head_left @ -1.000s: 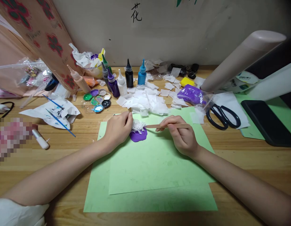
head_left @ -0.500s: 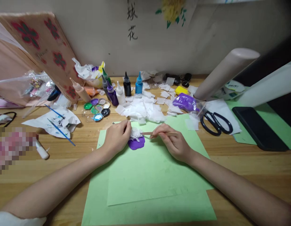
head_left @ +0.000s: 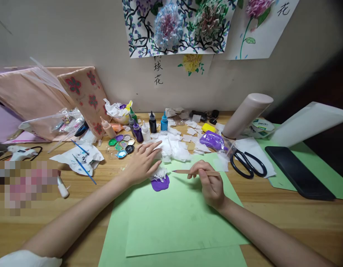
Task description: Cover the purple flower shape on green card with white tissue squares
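My right hand (head_left: 212,187) grips a wooden pencil (head_left: 185,171), held nearly level with its dark point to the left. That point is just right of a flat purple clay disc (head_left: 160,184) with white crumpled paper tufts (head_left: 159,173) on its far part. My left hand (head_left: 140,163) is open, fingers stretched forward and apart, holding nothing. Its fingertips reach the left side of a heap of white paper squares (head_left: 175,148); whether they touch it I cannot tell. The thumb lies just above the tufts, partly covering them. Under the disc lie light green sheets (head_left: 182,222).
Paint bottles (head_left: 137,132) and a paint palette (head_left: 121,152) stand behind my left hand. Purple clay in a bag (head_left: 213,141), scissors (head_left: 243,163) and a black phone-like slab (head_left: 297,172) lie to the right. Paintbrushes (head_left: 84,170) rest on stained tissue at left.
My left hand has left the white tufts, opened and stretched forward to the paper heap. The pencil has drawn back slightly from the tufts. The view has tilted up, showing flower pictures on the wall.
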Demonstrator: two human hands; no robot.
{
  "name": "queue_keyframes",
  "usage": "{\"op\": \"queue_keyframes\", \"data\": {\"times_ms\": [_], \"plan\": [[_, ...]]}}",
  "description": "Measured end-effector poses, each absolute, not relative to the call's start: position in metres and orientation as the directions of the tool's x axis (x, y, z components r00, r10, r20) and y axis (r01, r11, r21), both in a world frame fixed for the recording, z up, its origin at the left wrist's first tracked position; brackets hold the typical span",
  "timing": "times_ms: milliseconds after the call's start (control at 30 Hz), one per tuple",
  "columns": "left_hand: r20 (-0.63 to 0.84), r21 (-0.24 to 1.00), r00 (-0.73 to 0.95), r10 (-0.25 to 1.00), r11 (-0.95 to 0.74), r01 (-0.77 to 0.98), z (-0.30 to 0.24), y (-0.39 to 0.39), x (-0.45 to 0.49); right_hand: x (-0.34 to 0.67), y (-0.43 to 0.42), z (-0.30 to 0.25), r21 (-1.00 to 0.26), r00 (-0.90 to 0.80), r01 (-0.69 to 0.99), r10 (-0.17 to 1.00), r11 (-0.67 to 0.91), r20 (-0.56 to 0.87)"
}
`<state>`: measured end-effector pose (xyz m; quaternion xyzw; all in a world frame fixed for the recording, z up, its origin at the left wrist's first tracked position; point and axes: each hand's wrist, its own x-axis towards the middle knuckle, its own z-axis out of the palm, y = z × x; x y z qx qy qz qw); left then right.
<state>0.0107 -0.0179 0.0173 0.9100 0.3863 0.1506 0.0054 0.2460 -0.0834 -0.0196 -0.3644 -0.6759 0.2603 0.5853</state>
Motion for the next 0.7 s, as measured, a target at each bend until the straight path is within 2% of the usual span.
{"op": "queue_keyframes", "data": {"times_ms": [133,267,533,633,700], "plan": [[0.232,0.166,0.669,0.706,-0.706,0.688,0.013,-0.015,0.008,0.246,-0.084,-0.018,-0.767,-0.05,0.194,0.787,0.612,0.615],[0.258,0.244,0.616,0.744,-0.668,0.703,0.016,-0.016,0.008,0.246,-0.084,-0.019,-0.764,-0.045,0.197,0.784,0.615,0.62],[0.271,0.568,0.499,0.823,-0.555,0.608,0.029,-0.019,0.007,0.246,-0.082,-0.021,-0.794,-0.013,0.179,0.808,0.581,0.589],[0.28,0.65,0.531,0.8,-0.565,0.508,0.041,-0.026,0.01,0.245,-0.082,-0.021,-0.787,0.061,0.171,0.791,0.593,0.609],[0.212,0.692,0.6,0.771,-0.552,0.465,0.05,-0.034,0.014,0.245,-0.08,-0.02,-0.773,0.151,0.181,0.76,0.608,0.633]]}}
